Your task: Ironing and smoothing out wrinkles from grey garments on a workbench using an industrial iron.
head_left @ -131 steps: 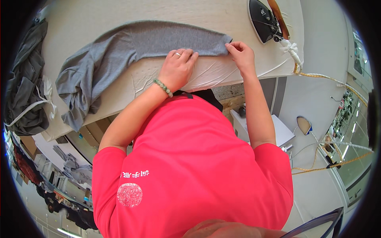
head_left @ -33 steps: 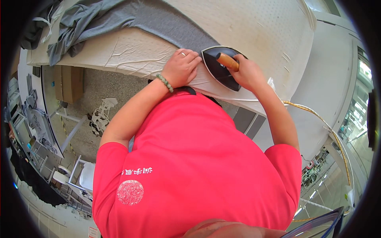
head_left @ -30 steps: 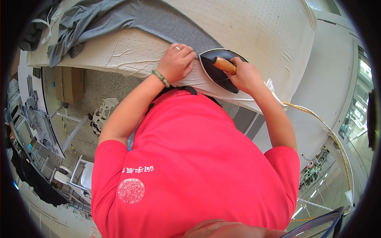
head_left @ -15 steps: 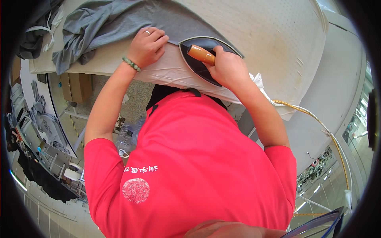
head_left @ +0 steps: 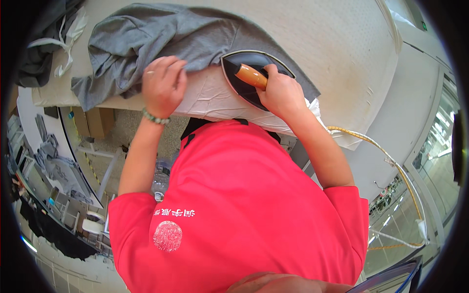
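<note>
A dark iron [head_left: 244, 93] with an orange-brown handle [head_left: 251, 76] rests at the near edge of the padded ironing table. My right hand [head_left: 282, 93] is wrapped round that handle. Behind and partly under the iron runs a grey knit garment [head_left: 195, 31], smooth along its right-hand strip and bunched in folds at the left. My left hand [head_left: 164, 88], with a ring and a green bead bracelet [head_left: 156, 117], is over the garment's near edge, left of the iron. Its bent fingers are blurred, and whether they touch the cloth cannot be made out.
The pale padded ironing table [head_left: 351, 53] has a wrinkled white cover along its near edge. A yellow-and-white hose [head_left: 376, 140] curves down at the right. Dark cloth with white ties [head_left: 36, 61] lies at the far left. Below stand a cardboard box [head_left: 100, 122] and a plastic bottle [head_left: 160, 180].
My left hand has come away from the garment beside the iron, moving left and nearer to me. My right hand still grips the iron, in nearly the same place. The view has shifted slightly.
</note>
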Available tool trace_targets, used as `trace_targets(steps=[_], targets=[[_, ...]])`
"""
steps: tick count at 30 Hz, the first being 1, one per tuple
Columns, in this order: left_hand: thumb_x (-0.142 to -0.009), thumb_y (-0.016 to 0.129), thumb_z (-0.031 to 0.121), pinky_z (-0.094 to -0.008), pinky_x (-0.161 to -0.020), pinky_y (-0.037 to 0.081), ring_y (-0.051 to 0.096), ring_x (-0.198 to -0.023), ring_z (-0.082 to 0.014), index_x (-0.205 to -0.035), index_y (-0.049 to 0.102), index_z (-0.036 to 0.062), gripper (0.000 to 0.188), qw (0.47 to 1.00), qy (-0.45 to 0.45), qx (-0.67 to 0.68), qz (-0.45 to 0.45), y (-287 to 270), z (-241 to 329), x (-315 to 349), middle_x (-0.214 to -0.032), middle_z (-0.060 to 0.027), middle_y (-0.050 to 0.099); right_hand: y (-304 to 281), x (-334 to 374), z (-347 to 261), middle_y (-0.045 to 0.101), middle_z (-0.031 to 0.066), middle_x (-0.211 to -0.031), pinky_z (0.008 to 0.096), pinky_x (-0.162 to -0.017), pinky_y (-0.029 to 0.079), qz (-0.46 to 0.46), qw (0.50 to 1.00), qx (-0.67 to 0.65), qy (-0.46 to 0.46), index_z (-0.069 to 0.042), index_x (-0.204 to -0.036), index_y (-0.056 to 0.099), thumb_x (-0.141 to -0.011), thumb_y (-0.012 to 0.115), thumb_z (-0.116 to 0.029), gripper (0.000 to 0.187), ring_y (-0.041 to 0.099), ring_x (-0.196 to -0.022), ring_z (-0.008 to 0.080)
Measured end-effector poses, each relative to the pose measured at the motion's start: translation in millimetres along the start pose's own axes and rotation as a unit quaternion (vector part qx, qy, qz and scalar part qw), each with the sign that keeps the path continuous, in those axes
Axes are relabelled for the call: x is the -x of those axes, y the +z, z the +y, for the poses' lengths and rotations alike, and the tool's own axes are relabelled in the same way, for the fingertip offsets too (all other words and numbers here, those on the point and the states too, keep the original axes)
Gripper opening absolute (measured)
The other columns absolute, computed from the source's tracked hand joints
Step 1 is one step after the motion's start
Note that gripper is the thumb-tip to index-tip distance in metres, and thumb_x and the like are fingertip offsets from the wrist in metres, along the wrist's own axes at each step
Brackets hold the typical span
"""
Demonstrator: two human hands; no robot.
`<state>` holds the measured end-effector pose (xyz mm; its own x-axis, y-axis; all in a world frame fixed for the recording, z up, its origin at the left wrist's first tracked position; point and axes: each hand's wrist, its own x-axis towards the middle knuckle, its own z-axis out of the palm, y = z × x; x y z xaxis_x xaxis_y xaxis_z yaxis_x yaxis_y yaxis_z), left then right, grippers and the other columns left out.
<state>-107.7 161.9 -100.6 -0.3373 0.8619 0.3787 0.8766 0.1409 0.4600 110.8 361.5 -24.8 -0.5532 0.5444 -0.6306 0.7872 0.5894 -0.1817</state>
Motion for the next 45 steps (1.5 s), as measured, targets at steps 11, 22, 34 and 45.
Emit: trace_targets(steps=[11, 22, 34, 45], targets=[[-0.085, 0.082, 0.028, -0.0447, -0.103, 0.047, 0.059, -0.120, -0.0335, -0.121, 0.067, 0.0037, 0.045, 0.977, -0.161, -0.125, 0.056, -75, -56, -23, -0.125, -0.0131, 0.065, -56, -22, 6, 0.073, 0.0272, -0.101, 0.0512, -0.085, 0.054, 0.070, 0.990, -0.091, 0.088, -0.003, -0.126, 0.065, -0.095, 0.071, -0.039, 0.048, 0.069, -0.101, 0.0457], [-0.088, 0.080, 0.032, -0.0450, -0.099, 0.050, 0.064, -0.110, -0.0384, -0.119, 0.066, -0.0002, 0.047, 0.974, -0.173, -0.106, -0.100, -60, -50, -2, -0.115, -0.0177, 0.068, -7, 28, 353, 0.060, 0.0047, -0.068, 0.0408, -0.058, 0.047, 0.221, 0.892, -0.228, 0.321, -0.001, -0.106, 0.067, -0.095, 0.073, -0.029, 0.031, 0.061, -0.062, 0.0212], [-0.097, 0.067, 0.015, -0.0406, -0.077, 0.054, 0.072, -0.091, -0.0369, -0.113, 0.071, 0.0110, 0.017, 0.983, -0.102, -0.071, 0.138, -130, -4, -141, -0.102, -0.0188, 0.073, 74, -19, 148, 0.064, 0.0180, -0.136, 0.0455, -0.109, 0.046, 0.465, 0.870, -0.069, -0.149, -0.004, -0.113, 0.067, -0.094, 0.073, -0.018, 0.023, 0.060, -0.126, 0.0358], [-0.098, 0.072, 0.009, -0.0261, -0.087, 0.052, 0.065, -0.095, -0.0095, -0.114, 0.073, 0.0008, 0.018, 0.944, -0.240, 0.218, -0.062, -191, 93, -126, -0.100, -0.0027, 0.074, -71, 167, 285, 0.073, 0.0036, -0.092, 0.0284, -0.080, 0.053, 0.311, 0.856, -0.412, 0.024, -0.005, -0.116, 0.070, -0.099, 0.070, -0.015, 0.020, 0.067, -0.088, 0.0122]])
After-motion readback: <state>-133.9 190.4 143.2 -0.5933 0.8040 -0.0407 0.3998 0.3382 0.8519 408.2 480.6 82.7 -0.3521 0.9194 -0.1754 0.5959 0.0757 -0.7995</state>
